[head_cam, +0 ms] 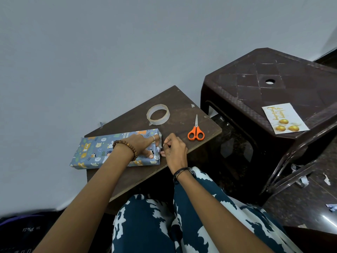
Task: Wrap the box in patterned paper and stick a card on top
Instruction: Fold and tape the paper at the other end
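The box [94, 152], covered in blue paper with cartoon animals, lies flat on a small dark wooden table [182, 106]. My left hand [142, 145] presses down on the box's right end, fingers over the folded edge. My right hand [174, 149] hovers just off that end, its fingertips pinched together near the paper flap; whether a bit of tape sits between them is too small to tell. A white "Happy Birthday" card [284, 118] with gold balloons lies on a brown plastic stool at the right.
A roll of clear tape [158, 114] and orange-handled scissors [196, 131] lie on the table behind my hands. The brown plastic stool [273, 79] stands close on the right. Paper scraps [299, 178] litter the dark floor. A grey wall runs behind the table.
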A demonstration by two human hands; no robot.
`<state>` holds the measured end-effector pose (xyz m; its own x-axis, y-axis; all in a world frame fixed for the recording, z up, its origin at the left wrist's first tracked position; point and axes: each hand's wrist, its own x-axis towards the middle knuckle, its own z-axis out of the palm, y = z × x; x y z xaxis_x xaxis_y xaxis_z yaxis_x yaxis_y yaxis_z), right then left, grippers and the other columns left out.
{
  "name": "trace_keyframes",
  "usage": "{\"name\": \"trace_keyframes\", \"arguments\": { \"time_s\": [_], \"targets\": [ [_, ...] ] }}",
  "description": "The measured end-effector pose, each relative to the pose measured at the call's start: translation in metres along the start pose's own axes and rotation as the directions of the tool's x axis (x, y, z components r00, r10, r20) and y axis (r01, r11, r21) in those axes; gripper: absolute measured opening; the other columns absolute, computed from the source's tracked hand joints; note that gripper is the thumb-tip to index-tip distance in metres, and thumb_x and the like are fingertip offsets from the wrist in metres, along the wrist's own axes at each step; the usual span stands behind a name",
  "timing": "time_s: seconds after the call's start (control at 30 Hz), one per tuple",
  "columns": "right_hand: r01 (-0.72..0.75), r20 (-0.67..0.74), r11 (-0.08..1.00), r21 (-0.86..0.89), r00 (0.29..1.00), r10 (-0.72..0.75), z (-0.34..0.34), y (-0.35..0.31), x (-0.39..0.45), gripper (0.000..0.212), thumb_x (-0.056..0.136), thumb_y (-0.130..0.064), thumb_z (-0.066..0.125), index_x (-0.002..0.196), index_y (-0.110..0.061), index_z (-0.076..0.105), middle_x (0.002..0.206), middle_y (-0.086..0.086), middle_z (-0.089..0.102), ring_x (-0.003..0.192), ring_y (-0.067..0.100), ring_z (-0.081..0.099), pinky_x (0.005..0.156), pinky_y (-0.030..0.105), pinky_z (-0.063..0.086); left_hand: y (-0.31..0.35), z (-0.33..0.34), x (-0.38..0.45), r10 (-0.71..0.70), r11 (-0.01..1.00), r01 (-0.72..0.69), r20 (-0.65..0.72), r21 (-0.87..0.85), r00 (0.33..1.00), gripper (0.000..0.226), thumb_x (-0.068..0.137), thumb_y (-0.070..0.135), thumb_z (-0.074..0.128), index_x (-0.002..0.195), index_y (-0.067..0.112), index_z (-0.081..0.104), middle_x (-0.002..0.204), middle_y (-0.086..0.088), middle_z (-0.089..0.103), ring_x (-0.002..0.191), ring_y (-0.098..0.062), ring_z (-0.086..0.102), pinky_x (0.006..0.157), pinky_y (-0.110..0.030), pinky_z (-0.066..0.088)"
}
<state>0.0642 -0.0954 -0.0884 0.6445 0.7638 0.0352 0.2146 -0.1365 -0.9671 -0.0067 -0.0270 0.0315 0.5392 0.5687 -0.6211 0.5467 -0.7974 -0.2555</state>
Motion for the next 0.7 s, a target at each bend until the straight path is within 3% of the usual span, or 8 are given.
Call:
{"name": "trace_keyframes", "arguments": {
  "time_s": [0.17, 0.3, 0.47, 0.7],
  "targets": [
    [0.008, 0.023, 1.0, 0.018, 1.0, -0.009, -0.007, -0.006, -0.006, 0.018, 0.089, 0.008, 0.048, 0.087, -0.009, 0.055, 0.086, -0.002, 0.043, 0.068, 0.02, 0.068, 0.062, 0.041, 0.058, -0.001, -0.001, 0.001, -0.001, 1.0, 0.001, 0.01, -0.001, 1.0, 0.062, 0.092, 0.036, 0.053, 0.143, 0.016, 0.022, 0.117, -0.025, 0.053, 0.11, -0.037, 0.051, 0.091, -0.037, 0.04],
    [0.013, 0.053, 1.0, 0.022, 0.998, -0.014, -0.009, -0.01, -0.014, 0.023, 0.09, 0.004, 0.049, 0.087, -0.011, 0.065, 0.097, 0.005, 0.048, 0.076, 0.024, 0.067, 0.075, 0.041, 0.057, 0.001, -0.001, 0.0, 0.0, 1.0, 0.0, 0.003, 0.008, 1.0, 0.066, 0.093, 0.035, 0.052, 0.146, 0.018, 0.017, 0.119, -0.025, 0.052, 0.113, -0.035, 0.05, 0.092, -0.035, 0.039],
    [0.017, 0.107, 0.996, -0.082, 0.994, -0.009, -0.014, -0.017, -0.019, 0.029, 0.09, 0.005, 0.047, 0.104, -0.007, 0.07, 0.103, 0.01, 0.052, 0.088, 0.027, 0.064, 0.086, 0.04, 0.053, -0.001, 0.001, 0.001, -0.006, 1.0, 0.006, 0.0, -0.006, 1.0, 0.069, 0.093, 0.037, 0.052, 0.147, 0.021, 0.013, 0.122, -0.025, 0.05, 0.115, -0.037, 0.048, 0.095, -0.037, 0.038],
    [0.048, 0.131, 0.964, -0.261, 0.991, -0.014, -0.016, -0.025, -0.024, 0.033, 0.094, -0.002, 0.044, 0.116, -0.012, 0.066, 0.108, 0.01, 0.049, 0.093, 0.033, 0.059, 0.079, 0.039, 0.046, -0.002, 0.003, 0.002, 0.008, 1.0, -0.008, -0.023, 0.005, 1.0, 0.066, 0.093, 0.036, 0.052, 0.147, 0.019, 0.016, 0.119, -0.025, 0.052, 0.113, -0.035, 0.05, 0.092, -0.035, 0.039]
  ]
}}
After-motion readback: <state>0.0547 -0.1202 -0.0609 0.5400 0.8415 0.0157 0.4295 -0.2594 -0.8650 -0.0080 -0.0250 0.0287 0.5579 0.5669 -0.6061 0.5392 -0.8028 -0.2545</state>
